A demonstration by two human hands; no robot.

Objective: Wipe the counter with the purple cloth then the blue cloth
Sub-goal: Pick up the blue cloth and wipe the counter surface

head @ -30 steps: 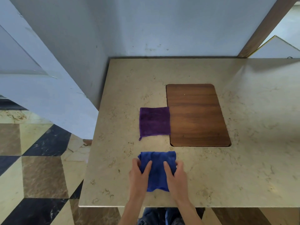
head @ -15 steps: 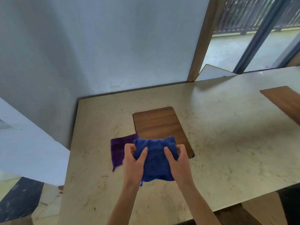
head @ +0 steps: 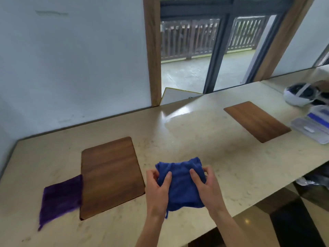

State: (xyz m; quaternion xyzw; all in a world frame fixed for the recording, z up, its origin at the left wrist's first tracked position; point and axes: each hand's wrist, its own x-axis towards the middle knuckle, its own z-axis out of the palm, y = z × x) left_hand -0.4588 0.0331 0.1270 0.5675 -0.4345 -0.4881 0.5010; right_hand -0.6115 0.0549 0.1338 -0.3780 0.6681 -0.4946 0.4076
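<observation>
The blue cloth (head: 180, 183) is bunched and held up between both hands just above the beige stone counter (head: 195, 136), right of the near wooden inlay. My left hand (head: 157, 190) grips its left edge and my right hand (head: 207, 187) grips its right edge, thumbs pressed on top. The purple cloth (head: 59, 199) lies flat on the counter at the left, touching the left side of the wooden inlay, apart from both hands.
A wooden inlay panel (head: 110, 173) sits in the counter on the left, a second one (head: 256, 121) farther right. A white headset (head: 300, 94) and clear plastic boxes (head: 313, 125) lie at the far right. The wall runs behind; the counter's front edge is close to me.
Both hands have lifted the blue cloth off the counter and carried it to the right, past the wooden inlay. My view has swung right. The purple cloth has stayed in place.
</observation>
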